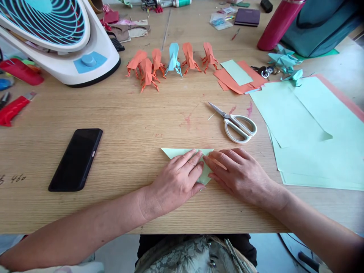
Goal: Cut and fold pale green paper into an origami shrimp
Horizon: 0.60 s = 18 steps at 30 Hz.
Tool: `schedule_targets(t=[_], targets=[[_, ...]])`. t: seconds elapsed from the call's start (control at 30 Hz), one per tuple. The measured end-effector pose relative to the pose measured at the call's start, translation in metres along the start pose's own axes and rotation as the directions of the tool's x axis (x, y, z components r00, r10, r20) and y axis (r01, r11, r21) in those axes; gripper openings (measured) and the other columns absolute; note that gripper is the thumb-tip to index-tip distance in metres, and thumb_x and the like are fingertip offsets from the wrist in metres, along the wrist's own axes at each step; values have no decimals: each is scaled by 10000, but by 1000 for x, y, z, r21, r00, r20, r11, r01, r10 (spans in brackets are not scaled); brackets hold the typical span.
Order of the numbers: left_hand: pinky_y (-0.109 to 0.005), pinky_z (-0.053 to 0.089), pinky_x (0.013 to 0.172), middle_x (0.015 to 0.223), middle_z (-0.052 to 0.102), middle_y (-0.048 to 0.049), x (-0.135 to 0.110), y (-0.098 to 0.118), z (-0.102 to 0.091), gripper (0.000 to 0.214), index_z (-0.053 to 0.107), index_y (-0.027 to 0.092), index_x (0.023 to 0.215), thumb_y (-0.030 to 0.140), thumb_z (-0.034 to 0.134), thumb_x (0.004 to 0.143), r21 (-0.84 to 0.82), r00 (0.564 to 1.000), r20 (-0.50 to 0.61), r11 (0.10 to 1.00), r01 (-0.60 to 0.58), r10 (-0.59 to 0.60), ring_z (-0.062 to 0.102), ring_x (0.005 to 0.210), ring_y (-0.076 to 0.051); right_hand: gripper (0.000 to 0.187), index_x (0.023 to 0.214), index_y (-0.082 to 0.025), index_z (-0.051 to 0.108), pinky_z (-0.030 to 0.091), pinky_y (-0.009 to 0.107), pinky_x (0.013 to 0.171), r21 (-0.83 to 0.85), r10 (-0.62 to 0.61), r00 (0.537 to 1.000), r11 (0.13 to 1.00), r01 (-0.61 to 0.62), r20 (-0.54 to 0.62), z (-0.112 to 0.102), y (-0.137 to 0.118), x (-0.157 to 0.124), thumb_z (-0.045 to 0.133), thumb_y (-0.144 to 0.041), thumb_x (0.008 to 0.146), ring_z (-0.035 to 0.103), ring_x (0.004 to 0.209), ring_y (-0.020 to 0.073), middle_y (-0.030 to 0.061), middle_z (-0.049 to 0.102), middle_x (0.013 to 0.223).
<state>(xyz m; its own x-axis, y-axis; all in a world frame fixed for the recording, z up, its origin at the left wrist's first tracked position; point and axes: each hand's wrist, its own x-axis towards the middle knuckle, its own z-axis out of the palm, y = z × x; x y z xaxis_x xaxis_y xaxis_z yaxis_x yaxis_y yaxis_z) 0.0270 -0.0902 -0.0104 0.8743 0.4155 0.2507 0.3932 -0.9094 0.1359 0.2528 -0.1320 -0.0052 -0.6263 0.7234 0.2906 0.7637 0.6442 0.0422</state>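
A light green sheet of paper [172, 151], folded into a triangle with creased flaps, lies on the table in front of me. Its long edge faces away from me. My left hand [181, 178] rests flat on the middle of the paper, its fingers stretched across it. At the paper's right side, the bent fingers of my right hand [239, 174] hold the edge, with the fingertips close to those of my left hand. Both hands cover much of the folds. Beyond my right hand lie scissors [237, 125] with pale handles.
Several orange folded figures [147, 74] and a blue one [173, 58] stand farther back. Green sheets [318, 159] lie at right, below orange paper pieces [241, 87]. A phone [76, 159], a fan [91, 57], a red bottle [280, 24] and a teal bag [321, 28] surround the work area.
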Motion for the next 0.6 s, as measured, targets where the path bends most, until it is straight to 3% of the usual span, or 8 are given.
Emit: schedule_targets(t=[0.3,0.5,0.6], targets=[[-477,504,1061,1446,528,-229,1,1,2,371,605,78,1146,381,626,932,21,998,60,1000,15,-16,504,1353,-344,287,1180,-110,651,493,398,722,67,64,998,996,-65,31,1,-1,2,473,-251,1004,628,929,262,151,691,1069],[-475,481,1085,1446,524,-229,1,-1,2,418,590,82,1174,388,668,900,24,997,74,1000,13,-15,491,1360,-340,313,1272,-175,618,483,450,932,335,98,991,934,-122,87,-1,16,-10,479,-261,1006,601,1066,249,131,634,1232],[-471,486,1078,1446,527,-223,2,-1,1,446,590,78,1188,399,679,891,27,997,81,1000,8,-11,500,1350,-344,371,1357,-164,562,466,462,979,371,136,989,917,-146,54,-3,19,-16,469,-231,1005,569,1142,255,148,601,1276]])
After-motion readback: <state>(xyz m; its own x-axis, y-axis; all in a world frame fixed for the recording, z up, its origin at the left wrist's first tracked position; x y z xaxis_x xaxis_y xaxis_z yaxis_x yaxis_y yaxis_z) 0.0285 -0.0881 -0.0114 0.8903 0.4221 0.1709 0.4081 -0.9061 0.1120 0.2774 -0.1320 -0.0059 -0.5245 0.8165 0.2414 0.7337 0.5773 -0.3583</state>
